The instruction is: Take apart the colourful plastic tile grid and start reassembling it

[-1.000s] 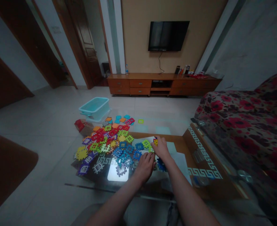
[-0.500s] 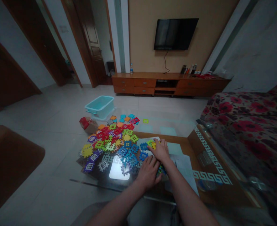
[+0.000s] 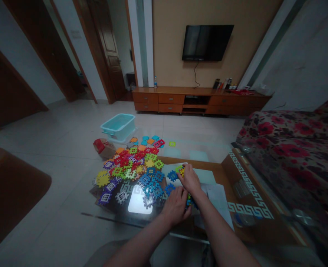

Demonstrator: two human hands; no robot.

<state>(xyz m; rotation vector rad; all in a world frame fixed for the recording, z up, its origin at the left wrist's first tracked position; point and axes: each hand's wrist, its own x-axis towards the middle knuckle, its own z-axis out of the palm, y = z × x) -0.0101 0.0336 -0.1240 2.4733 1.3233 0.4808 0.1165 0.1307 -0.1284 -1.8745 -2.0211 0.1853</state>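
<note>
On the glass table, my right hand (image 3: 191,180) curls its fingers over a joined group of notched interlocking plastic tiles. A yellow tile (image 3: 181,171) shows at its fingertips, with a green tile (image 3: 178,168) just beyond. My left hand (image 3: 175,204) lies nearer to me, its bent fingers gripping the near part of the group, where blue and yellow tiles (image 3: 189,202) peek out under the right wrist. Two blue tiles, one farther off (image 3: 172,175) and one nearer (image 3: 170,189), stick out left of the hands. My fingers hide most of the group.
A pile of loose tiles (image 3: 130,163) in many colours covers the table's left side. Paper sheets (image 3: 219,200) lie at the right. Beyond stand a turquoise bin (image 3: 118,128) and a brown bag (image 3: 105,147). A flowered sofa (image 3: 286,137) borders the right.
My right hand's fingers have drawn closer together on the yellow tile. The blue tiles left of the hands have shifted and tilted slightly. The left hand has barely moved.
</note>
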